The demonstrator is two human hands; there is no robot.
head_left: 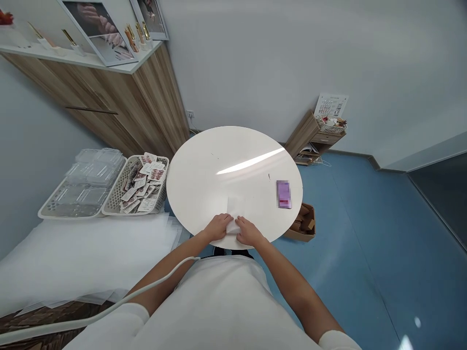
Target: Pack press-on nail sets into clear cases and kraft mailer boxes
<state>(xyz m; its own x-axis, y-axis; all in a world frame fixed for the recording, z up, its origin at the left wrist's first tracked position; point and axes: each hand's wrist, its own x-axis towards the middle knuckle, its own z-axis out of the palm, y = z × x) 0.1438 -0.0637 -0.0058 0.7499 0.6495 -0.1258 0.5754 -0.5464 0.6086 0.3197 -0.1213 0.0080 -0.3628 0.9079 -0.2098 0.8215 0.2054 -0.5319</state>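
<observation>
A small white sheet, seemingly paper [235, 204], lies near the front edge of the round white table [204, 160]. On its left side my left hand [218, 227] is closed, thumb and fingers pressed at the sheet's edge. My right hand [248, 231] grips the opposite side in the same way, its thumb close to the left one. The lower part of the sheet looks folded between the hands, though fine detail is too small to tell. To the right on the table lies a purple rectangular thing [283, 194], its surface blurred out.
Left of the table stand a white basket of printed cards [140, 187] and another basket with clear plastic boxes [85, 182]. White sheets [95, 257] are stacked below them. An open cardboard box [304, 223] sits on the floor at right. A white cable [160, 279] crosses my left arm.
</observation>
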